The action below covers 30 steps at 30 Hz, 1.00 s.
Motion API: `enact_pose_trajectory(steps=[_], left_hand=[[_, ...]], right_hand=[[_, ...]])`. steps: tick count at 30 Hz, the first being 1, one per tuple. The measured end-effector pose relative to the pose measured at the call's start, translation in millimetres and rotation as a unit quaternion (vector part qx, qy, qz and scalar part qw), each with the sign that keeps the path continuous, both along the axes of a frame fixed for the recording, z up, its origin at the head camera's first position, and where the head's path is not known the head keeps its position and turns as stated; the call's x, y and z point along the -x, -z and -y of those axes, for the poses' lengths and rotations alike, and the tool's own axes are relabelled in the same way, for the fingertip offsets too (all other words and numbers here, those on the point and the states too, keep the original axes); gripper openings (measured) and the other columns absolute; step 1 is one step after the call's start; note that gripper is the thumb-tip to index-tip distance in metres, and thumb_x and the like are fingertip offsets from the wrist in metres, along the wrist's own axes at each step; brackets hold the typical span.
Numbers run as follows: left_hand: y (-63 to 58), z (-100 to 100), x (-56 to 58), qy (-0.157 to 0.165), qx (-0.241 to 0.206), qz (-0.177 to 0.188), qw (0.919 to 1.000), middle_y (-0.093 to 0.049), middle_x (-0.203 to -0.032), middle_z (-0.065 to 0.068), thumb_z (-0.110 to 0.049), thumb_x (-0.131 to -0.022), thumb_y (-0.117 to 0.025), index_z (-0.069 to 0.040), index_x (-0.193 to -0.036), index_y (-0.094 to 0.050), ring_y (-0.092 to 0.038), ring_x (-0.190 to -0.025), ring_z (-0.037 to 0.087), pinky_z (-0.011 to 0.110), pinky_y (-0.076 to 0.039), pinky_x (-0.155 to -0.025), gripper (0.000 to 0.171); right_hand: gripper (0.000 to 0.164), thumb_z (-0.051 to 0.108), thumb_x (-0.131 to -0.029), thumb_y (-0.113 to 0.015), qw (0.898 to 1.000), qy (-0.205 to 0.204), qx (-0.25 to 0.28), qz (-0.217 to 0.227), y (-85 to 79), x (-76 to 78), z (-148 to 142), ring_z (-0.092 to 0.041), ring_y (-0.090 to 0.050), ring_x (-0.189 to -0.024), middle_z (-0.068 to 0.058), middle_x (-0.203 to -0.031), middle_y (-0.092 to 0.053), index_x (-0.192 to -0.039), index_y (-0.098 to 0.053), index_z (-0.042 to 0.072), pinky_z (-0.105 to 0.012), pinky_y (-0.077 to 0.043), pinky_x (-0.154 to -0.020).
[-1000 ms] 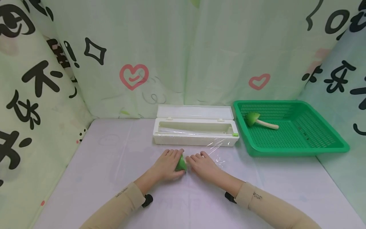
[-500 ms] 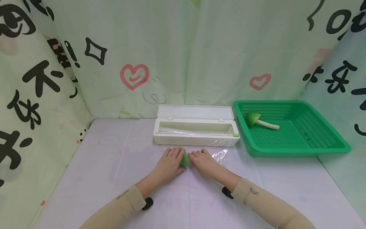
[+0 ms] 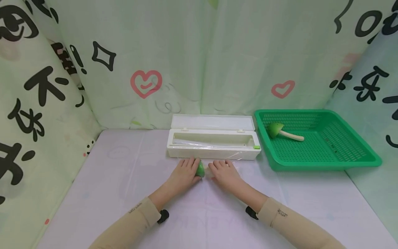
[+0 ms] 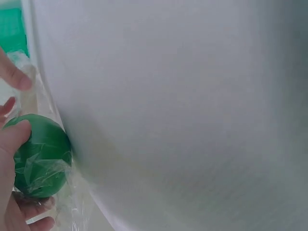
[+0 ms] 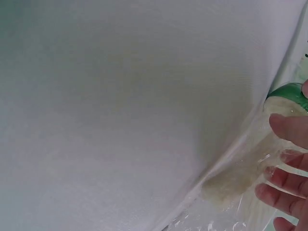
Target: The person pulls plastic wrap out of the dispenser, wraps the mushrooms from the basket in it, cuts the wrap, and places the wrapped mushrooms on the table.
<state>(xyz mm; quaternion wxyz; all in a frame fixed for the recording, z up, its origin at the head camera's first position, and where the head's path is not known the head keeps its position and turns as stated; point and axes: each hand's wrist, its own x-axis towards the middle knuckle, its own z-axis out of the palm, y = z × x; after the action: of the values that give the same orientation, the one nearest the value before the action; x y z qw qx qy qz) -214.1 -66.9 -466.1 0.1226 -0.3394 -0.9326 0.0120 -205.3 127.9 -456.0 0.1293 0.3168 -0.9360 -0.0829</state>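
Clear plastic film point(image 5: 231, 211) is wrapped about a green-capped toy mushroom point(image 4: 45, 149) low over the table. My left hand point(image 3: 183, 176) grips the cap, its thumb across the green dome and its other fingers underneath in the left wrist view. At the pale stem, my right hand point(image 3: 225, 176) has its thumb on one side and its fingers on the other, with film around the fingertips. The stem points to the right and is mostly hidden by that hand in the head view. Just beyond both hands sits a white film dispenser box point(image 3: 205, 152) with its lid raised.
A green plastic basket point(image 3: 326, 164) stands at the back right, next to the box. Inside it lies another green-capped toy mushroom point(image 3: 275, 129). Printed curtains point(image 3: 202, 69) enclose the white-covered table point(image 3: 124, 166) at the back and sides.
Both hands have shifted slightly away from me, toward the box, with the mushroom. The film that showed to the right of my right hand is now mostly out of sight behind it.
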Motion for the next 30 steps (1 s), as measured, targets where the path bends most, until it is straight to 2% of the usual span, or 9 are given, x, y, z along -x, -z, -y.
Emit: enact_pose_trajectory(steps=[6, 11, 14, 17, 21, 25, 30], left_hand=[[-0.8, 0, 4.5, -0.012, -0.022, 0.057, 0.998, -0.044, -0.125, 0.016, -0.039, -0.09, -0.052, 0.0, -0.135, -0.031, -0.043, -0.116, 0.026, 0.039, -0.033, -0.098, 0.063], [-1.5, -1, 4.9, -0.015, -0.04, 0.066, 0.9969, -0.044, -0.127, 0.015, -0.04, -0.089, -0.054, -0.002, -0.135, -0.032, -0.042, -0.118, 0.027, 0.041, -0.033, -0.098, 0.064], [-3.1, -4, 3.7, -0.006, -0.038, 0.053, 0.9979, -0.042, -0.131, 0.015, -0.04, -0.087, -0.057, -0.003, -0.135, -0.033, -0.04, -0.12, 0.028, 0.042, -0.032, -0.1, 0.066], [-4.0, -6, 3.6, 0.006, -0.011, 0.02, 0.9997, -0.041, -0.133, 0.012, -0.041, -0.087, -0.057, -0.005, -0.135, -0.036, -0.039, -0.121, 0.027, 0.043, -0.032, -0.101, 0.063], [-3.2, -9, 6.0, 0.003, 0.017, -0.019, 0.9997, -0.043, -0.131, 0.008, -0.04, -0.089, -0.054, -0.009, -0.132, -0.04, -0.041, -0.118, 0.024, 0.04, -0.034, -0.099, 0.055], [-1.4, -11, 8.7, -0.009, 0.012, -0.027, 0.9995, -0.044, -0.131, 0.008, -0.039, -0.088, -0.054, -0.008, -0.131, -0.04, -0.043, -0.118, 0.025, 0.039, -0.036, -0.098, 0.055], [1.2, -11, 10.3, -0.012, -0.014, -0.026, 0.9995, -0.044, -0.13, 0.01, -0.037, -0.087, -0.057, -0.006, -0.131, -0.04, -0.043, -0.116, 0.026, 0.04, -0.036, -0.096, 0.056]], right_hand=[[0.024, 0.016, -0.082, -0.064, 1.0, -0.017, -0.002, -0.021, 5.1, 5.9, -5, -0.023, -0.055, -0.084, -0.005, -0.091, -0.054, -0.104, -0.054, 0.011, -0.037, -0.04, -0.077], [0.022, 0.009, -0.079, -0.063, 0.999, -0.043, 0.025, -0.014, 7.5, 15.4, -8, -0.021, -0.06, -0.082, -0.003, -0.087, -0.06, -0.101, -0.06, 0.012, -0.035, -0.044, -0.072], [0.022, 0.007, -0.078, -0.063, 0.998, -0.051, 0.033, 0.001, 6.9, 19.3, -9, -0.02, -0.062, -0.082, -0.002, -0.087, -0.063, -0.1, -0.062, 0.013, -0.035, -0.045, -0.07], [0.024, 0.006, -0.078, -0.063, 0.998, -0.052, 0.032, 0.016, 5.5, 21.2, -10, -0.02, -0.062, -0.083, -0.003, -0.089, -0.064, -0.101, -0.063, 0.013, -0.036, -0.045, -0.07], [0.026, 0.004, -0.079, -0.062, 0.998, -0.033, 0.039, 0.035, 2.5, 20.5, -11, -0.022, -0.062, -0.087, -0.004, -0.094, -0.065, -0.105, -0.063, 0.011, -0.038, -0.044, -0.073], [0.03, 0.008, -0.079, -0.067, 0.997, -0.007, 0.061, 0.039, -0.4, 18.6, -13, -0.025, -0.06, -0.092, -0.006, -0.1, -0.063, -0.109, -0.062, 0.008, -0.04, -0.044, -0.078], [0.036, 0.013, -0.074, -0.074, 0.996, -0.008, 0.086, 0.026, -0.8, 17.4, -15, -0.025, -0.058, -0.093, -0.007, -0.098, -0.061, -0.107, -0.061, 0.007, -0.04, -0.043, -0.08]])
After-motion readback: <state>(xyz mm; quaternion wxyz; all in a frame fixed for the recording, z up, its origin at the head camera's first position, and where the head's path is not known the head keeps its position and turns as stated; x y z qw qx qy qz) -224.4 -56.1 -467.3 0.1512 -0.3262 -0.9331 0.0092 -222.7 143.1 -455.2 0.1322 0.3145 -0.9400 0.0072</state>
